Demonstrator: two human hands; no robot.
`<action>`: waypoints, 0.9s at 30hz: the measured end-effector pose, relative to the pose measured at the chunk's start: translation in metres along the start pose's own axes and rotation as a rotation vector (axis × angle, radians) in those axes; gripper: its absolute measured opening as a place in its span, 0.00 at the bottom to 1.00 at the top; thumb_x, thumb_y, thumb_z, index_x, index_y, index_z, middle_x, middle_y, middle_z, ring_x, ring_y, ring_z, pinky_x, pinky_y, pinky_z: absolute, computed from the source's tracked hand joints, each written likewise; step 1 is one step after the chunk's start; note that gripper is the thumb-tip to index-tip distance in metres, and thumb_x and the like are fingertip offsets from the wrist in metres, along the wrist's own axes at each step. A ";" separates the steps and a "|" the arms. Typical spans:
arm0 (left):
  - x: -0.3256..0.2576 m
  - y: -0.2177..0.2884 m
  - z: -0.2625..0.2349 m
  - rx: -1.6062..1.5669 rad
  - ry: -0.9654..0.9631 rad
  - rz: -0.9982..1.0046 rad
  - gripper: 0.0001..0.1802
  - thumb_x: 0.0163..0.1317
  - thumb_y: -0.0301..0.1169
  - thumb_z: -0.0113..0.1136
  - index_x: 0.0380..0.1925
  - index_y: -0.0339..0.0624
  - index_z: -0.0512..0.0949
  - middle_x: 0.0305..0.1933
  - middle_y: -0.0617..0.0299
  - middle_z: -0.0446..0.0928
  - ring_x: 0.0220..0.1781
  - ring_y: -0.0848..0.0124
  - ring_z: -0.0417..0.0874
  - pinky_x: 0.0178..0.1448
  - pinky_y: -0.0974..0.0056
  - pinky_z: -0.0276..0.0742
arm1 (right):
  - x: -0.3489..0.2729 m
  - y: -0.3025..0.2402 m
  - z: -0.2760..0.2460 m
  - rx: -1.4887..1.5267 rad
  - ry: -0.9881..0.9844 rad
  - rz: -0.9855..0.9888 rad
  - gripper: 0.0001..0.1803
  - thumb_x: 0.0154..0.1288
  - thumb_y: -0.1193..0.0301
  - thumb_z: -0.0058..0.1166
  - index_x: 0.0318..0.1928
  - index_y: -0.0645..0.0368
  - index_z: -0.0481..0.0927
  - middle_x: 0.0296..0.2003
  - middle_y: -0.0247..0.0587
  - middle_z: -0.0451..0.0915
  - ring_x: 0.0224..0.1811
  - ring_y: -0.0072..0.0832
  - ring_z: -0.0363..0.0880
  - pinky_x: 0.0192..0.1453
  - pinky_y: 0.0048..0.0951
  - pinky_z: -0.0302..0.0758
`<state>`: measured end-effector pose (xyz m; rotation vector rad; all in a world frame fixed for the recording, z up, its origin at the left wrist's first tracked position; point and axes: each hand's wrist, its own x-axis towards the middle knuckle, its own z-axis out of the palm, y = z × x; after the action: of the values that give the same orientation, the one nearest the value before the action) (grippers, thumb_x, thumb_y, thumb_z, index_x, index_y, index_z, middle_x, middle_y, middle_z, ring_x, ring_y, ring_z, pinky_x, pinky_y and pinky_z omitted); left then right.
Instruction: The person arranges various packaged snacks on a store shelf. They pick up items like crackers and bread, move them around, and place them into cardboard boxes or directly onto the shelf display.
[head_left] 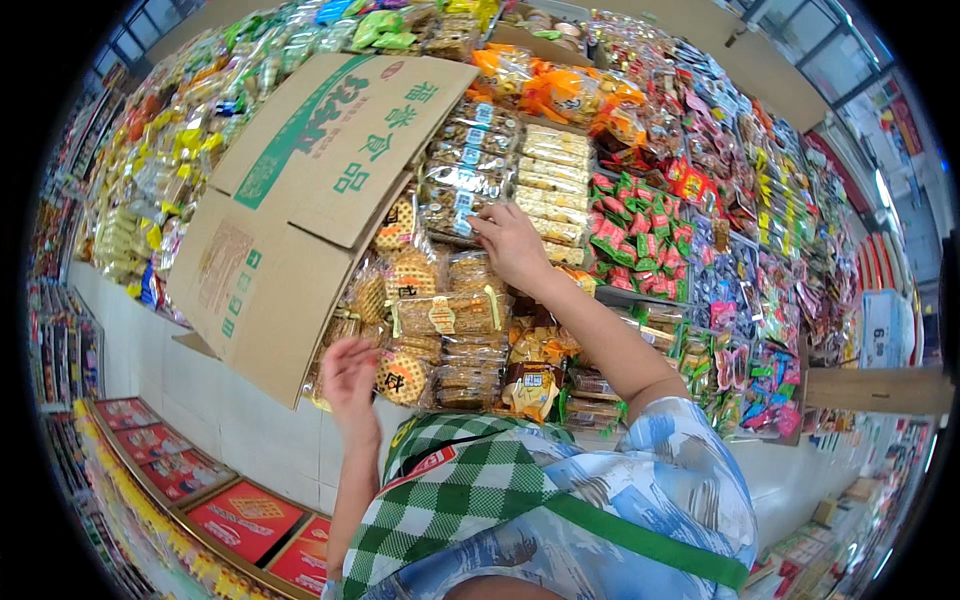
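My right hand (510, 242) reaches up to a stack of clear snack packets with blue labels (462, 172) on the display, its fingertips on the lower packets. Next to them lies a stack of pale wafer packets (555, 180). My left hand (349, 375) is blurred, fingers spread, empty, beside the lower corner of a large open cardboard box (290, 210) with green print. Clear bags of round waffle biscuits (410, 275) and long brown biscuit packets (450, 315) fill the box's open side.
A sloping display of packaged sweets and snacks surrounds the box: orange bags (560, 90), red and green packets (635, 225), yellow packets (180, 150). Red flat boxes (245, 515) line a low shelf at the lower left. White tiled floor (200, 400) lies below.
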<state>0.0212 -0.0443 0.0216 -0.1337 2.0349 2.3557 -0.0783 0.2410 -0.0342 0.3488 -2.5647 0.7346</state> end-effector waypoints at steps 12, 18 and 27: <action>0.019 -0.011 -0.192 -0.356 0.519 -0.222 0.19 0.63 0.31 0.54 0.53 0.38 0.69 0.57 0.55 0.71 0.60 0.63 0.70 0.64 0.59 0.66 | -0.055 -0.066 -0.031 0.262 0.195 0.216 0.12 0.54 0.78 0.54 0.42 0.61 0.78 0.41 0.44 0.76 0.46 0.42 0.72 0.50 0.37 0.69; 0.050 -0.022 -0.201 -0.770 0.132 -0.298 0.20 0.65 0.34 0.53 0.53 0.36 0.69 0.55 0.53 0.74 0.54 0.60 0.78 0.53 0.56 0.81 | -0.104 -0.115 -0.033 0.404 0.133 0.168 0.10 0.53 0.79 0.54 0.38 0.59 0.78 0.38 0.41 0.78 0.43 0.41 0.75 0.46 0.36 0.72; 0.070 -0.010 -0.160 -0.627 0.075 -0.316 0.22 0.66 0.30 0.48 0.59 0.35 0.64 0.59 0.50 0.70 0.59 0.57 0.73 0.60 0.51 0.75 | -0.098 -0.086 -0.070 0.420 0.261 0.381 0.08 0.56 0.78 0.52 0.37 0.61 0.79 0.33 0.42 0.79 0.35 0.36 0.78 0.40 0.32 0.75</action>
<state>-0.0404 -0.2033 -0.0168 -0.5144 1.1120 2.6919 0.0617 0.2198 0.0096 -0.1140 -2.2364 1.3665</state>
